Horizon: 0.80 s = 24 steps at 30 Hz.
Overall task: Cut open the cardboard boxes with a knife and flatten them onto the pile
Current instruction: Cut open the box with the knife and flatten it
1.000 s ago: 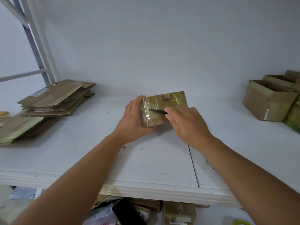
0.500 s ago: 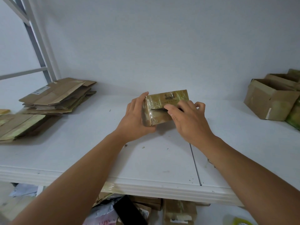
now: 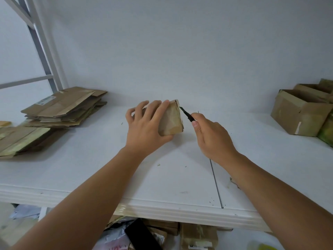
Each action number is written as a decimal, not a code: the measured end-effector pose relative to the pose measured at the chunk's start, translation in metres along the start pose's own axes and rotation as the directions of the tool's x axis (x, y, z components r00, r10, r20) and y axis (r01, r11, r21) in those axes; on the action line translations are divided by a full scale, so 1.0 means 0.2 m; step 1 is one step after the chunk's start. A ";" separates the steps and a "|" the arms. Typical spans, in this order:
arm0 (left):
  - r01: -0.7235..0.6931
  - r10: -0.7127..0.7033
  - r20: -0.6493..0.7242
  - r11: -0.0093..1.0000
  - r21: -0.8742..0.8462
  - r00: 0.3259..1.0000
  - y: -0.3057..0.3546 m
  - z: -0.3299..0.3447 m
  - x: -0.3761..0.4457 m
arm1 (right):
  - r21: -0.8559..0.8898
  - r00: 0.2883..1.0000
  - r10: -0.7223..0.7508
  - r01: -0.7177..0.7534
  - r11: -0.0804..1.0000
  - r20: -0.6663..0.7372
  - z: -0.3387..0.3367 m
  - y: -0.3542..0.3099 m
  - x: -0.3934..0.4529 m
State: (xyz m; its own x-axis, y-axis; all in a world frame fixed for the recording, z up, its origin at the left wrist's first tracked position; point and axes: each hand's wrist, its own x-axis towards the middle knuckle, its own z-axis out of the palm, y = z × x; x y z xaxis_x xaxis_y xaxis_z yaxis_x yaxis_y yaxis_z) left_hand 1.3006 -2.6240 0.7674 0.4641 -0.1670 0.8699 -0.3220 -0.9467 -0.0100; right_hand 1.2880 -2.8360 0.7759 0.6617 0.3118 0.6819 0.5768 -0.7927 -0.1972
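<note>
Box (image 3: 171, 120): turned since 1.0 s ago; taped broad face no longer toward the camera, a plain brown face shows, narrow end toward the right hand.
Left hand (image 3: 146, 127): moved from the box's left end to over its top, fingers spread across it.
Right hand (image 3: 212, 136): drawn off the box, now just right of it.
Knife (image 3: 186, 115): black blade now visible, tip at the box's right edge.

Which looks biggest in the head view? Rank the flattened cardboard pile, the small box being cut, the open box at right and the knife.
1. flattened cardboard pile
2. open box, though it stands at the frame's distorted edge, so its lead over the next is unsure
3. small box, partly covered by the left hand
4. knife, mostly hidden in the right hand
</note>
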 end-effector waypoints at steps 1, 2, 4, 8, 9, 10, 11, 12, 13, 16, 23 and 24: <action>-0.026 0.026 0.018 1.000 0.003 1.000 0.00 0.00 0.00 | 0.004 1.000 0.010 -0.010 1.000 0.006 0.00 0.01 0.00; -0.047 0.047 0.039 0.999 0.006 0.998 0.01 0.00 0.00 | 0.006 1.000 0.015 -0.015 1.000 0.009 0.01 0.01 0.00; -0.073 0.072 0.085 0.997 0.014 0.994 0.02 0.00 0.00 | 0.006 1.000 0.018 -0.018 1.000 0.013 0.01 0.02 0.00; -0.120 0.116 0.205 0.993 0.009 0.972 0.03 -0.01 -0.02 | 0.007 0.998 0.055 -0.055 0.998 0.019 0.02 0.02 0.00; -0.123 0.119 0.234 0.992 0.002 0.965 0.03 -0.01 -0.02 | 0.003 0.998 0.066 -0.066 0.998 0.023 0.02 0.03 0.00; -0.120 0.116 0.262 0.993 -0.003 0.958 0.02 -0.01 -0.02 | -0.006 0.996 0.078 -0.078 0.997 0.033 0.02 0.04 0.00; -0.111 0.107 0.291 0.994 -0.003 0.951 0.02 -0.01 -0.02 | -0.020 0.995 0.089 -0.089 0.996 0.046 0.02 0.04 0.00; -0.099 0.094 0.320 0.995 0.002 0.943 0.01 -0.01 -0.02 | -0.035 0.993 0.099 -0.097 0.995 0.065 0.03 0.05 0.00; -0.087 0.078 0.343 0.996 0.010 0.936 0.00 -0.01 -0.02 | -0.049 0.991 0.107 -0.103 0.994 0.087 0.03 0.06 -0.01; -0.052 0.043 0.379 0.999 0.013 0.924 -0.03 0.01 -0.02 | -0.074 0.981 0.124 -0.115 0.991 0.147 0.04 0.07 -0.01; -0.038 0.026 0.365 0.999 0.026 0.931 -0.04 0.04 -0.01 | -0.083 0.978 0.109 -0.096 0.992 0.179 0.05 0.08 -0.02; -0.037 0.028 0.370 0.999 0.017 0.929 -0.04 0.05 0.00 | -0.087 0.979 0.105 -0.091 0.992 0.176 0.05 0.08 -0.01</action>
State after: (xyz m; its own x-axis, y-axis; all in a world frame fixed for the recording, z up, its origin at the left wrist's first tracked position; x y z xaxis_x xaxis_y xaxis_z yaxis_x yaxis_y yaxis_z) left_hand 1.3114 -2.6184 0.7623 0.7270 -0.2837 0.6253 -0.3250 -0.9444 -0.0507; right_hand 1.2994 -2.8441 0.7646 0.7922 0.3141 0.5232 0.4706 -0.8602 -0.1962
